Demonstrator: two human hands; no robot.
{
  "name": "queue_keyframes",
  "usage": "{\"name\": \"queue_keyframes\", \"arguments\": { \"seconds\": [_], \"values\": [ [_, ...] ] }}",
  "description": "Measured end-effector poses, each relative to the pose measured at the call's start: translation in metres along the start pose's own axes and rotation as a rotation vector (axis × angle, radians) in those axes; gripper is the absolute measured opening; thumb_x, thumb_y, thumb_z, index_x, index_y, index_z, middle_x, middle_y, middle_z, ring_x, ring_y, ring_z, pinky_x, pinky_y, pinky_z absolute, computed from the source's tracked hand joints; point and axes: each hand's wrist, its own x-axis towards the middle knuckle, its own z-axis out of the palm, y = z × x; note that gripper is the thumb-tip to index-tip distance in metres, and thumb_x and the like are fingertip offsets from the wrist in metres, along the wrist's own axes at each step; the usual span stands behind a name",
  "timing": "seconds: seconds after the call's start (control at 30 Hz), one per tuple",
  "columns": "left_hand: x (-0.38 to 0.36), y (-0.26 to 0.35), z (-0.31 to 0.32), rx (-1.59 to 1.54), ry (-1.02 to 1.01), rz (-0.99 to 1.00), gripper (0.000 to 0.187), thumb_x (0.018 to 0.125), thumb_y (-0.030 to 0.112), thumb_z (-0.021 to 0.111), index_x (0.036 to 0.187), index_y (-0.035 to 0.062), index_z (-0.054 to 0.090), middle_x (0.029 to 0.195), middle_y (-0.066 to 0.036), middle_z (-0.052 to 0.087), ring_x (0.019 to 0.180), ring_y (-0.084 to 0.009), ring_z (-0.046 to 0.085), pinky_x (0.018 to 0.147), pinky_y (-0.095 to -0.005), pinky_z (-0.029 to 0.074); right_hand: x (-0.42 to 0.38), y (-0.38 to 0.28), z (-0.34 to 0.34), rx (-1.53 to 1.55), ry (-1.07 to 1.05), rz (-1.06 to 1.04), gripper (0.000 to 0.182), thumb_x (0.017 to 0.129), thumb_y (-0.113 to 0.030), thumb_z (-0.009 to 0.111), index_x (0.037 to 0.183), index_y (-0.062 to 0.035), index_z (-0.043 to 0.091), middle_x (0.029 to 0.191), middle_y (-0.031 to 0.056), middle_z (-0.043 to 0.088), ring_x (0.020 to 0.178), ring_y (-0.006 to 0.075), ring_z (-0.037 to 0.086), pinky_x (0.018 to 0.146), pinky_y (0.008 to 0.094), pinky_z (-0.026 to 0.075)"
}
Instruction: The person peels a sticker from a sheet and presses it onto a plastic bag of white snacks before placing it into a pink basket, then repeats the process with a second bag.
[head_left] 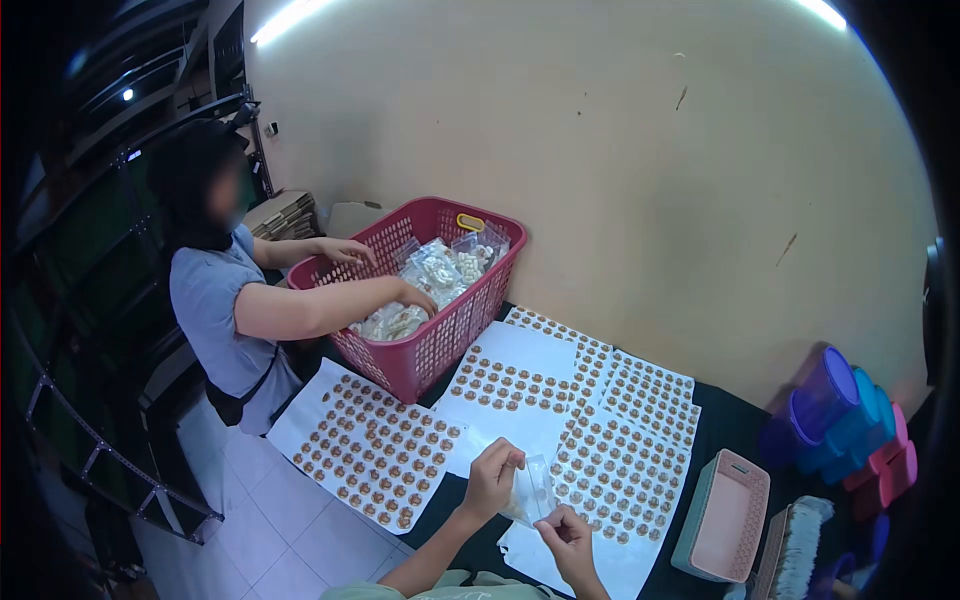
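Observation:
My left hand (pixel 492 482) pinches the upper left edge of a small clear plastic bag (pixel 532 488). The bag's lower right corner is between the fingers of my right hand (pixel 566 540). Something pale shows inside the bag, too small to make out. Under and around my hands lie white sheets (pixel 510 345) with rows of round brown-and-gold stickers (pixel 608 470). Another sticker sheet (pixel 375 450) lies to the left, at the table's edge.
A co-worker (pixel 225 290) at the left reaches both hands into a red basket (pixel 430 355) of filled clear bags (pixel 440 268). Pink and green trays (pixel 730 510) stand at the right, near stacked purple (pixel 828 395), blue and pink containers. Cardboard (pixel 283 220) lies behind the co-worker.

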Motion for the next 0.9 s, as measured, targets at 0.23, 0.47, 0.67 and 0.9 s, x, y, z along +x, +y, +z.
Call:
{"name": "queue_keyframes", "arguments": {
  "seconds": [0.23,0.47,0.67,0.9],
  "values": [
    [-0.001,-0.013,0.023,-0.102,-0.182,-0.046,0.022,0.075,0.012,0.062,0.091,0.0021,0.053,0.083,-0.008,0.052,0.075,-0.0153,0.053,0.066,-0.0249,0.042,0.007,0.017,-0.053,0.212,0.212,0.084,0.008,0.073,-0.004,0.06,0.079,-0.0022,0.055,0.077,0.0025,0.049,0.066,0.0084,0.045,0.06,0.0217,0.036],
    [-0.029,-0.004,0.061,-0.262,-0.504,-0.085,0.037,0.074,0.008,0.061,0.11,0.0049,0.051,0.105,-0.008,0.053,0.098,-0.0209,0.051,0.084,-0.0327,0.041,0.006,0.003,-0.041,0.107,0.183,0.082,0.019,0.08,-0.012,0.054,0.095,-0.0012,0.055,0.086,0.004,0.055,0.079,0.0115,0.052,0.067,0.0238,0.041],
    [-0.011,-0.007,0.038,-0.071,-0.413,-0.023,0.018,0.079,0.007,0.053,0.095,0.0026,0.06,0.092,-0.008,0.06,0.086,-0.0223,0.056,0.077,-0.0317,0.043,0.02,-0.016,-0.035,-0.367,0.489,-0.211,0.026,0.07,-0.014,0.063,0.092,-0.0034,0.055,0.093,0.0074,0.049,0.083,0.0166,0.048,0.07,0.0276,0.039],
    [-0.005,-0.006,0.035,-0.069,-0.46,0.107,0.009,0.075,0.007,0.056,0.08,-0.0006,0.057,0.074,-0.013,0.057,0.069,-0.0288,0.055,0.063,-0.034,0.044,0.043,-0.04,-0.048,-1.065,0.24,-0.285,0.038,0.061,-0.025,0.071,0.092,-0.0089,0.057,0.095,0.009,0.047,0.093,0.0238,0.042,0.083,0.0394,0.023]
  ]
}}
